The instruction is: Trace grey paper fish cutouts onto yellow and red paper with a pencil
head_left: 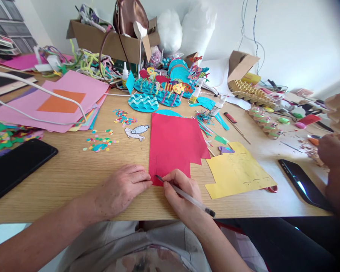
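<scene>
A sheet of red paper (171, 145) with stepped cut edges lies in front of me, with faint drawn lines near its lower left. My right hand (184, 190) grips a pen (188, 197) with a clear barrel, its tip at the paper's lower left part. Flat on the table, my left hand (124, 189) has its fingers stretched out, the tips at the red sheet's left edge. Yellow paper (238, 170) with pencil-like marks lies to the right. Beyond my left hand are two paper fish cutouts (136, 131) and scattered paper dots (100, 143).
Coloured paper sheets (51, 98) and a black phone (19, 166) lie at left. Blue paper crafts (143, 102), glue bottles (217, 107) and a cardboard box (110, 45) stand at the back. Another phone (303, 183) and another person's hand (336, 151) are at right.
</scene>
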A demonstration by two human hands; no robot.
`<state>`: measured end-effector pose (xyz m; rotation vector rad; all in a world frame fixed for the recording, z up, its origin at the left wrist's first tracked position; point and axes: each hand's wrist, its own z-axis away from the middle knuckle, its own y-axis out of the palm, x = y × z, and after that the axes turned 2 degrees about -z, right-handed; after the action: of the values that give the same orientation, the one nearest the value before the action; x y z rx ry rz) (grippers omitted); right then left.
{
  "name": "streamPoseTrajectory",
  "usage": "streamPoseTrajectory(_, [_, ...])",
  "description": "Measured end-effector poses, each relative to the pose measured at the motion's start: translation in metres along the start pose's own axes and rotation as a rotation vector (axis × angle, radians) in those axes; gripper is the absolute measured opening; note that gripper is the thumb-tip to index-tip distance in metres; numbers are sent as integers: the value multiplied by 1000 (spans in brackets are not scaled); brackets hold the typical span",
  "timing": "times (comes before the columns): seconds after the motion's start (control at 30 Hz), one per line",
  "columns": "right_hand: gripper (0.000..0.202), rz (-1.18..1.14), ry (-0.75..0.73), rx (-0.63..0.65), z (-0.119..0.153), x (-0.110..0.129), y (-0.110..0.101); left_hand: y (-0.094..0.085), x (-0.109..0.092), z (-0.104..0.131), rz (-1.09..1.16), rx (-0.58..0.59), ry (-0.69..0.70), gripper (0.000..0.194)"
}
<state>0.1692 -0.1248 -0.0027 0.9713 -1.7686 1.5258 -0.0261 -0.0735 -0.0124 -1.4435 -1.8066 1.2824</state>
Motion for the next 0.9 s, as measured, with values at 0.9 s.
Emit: streamPoseTrajectory(0.9, [9, 51, -3, -43, -2, 0, 0, 1, 0, 1, -19, 20, -7, 35])
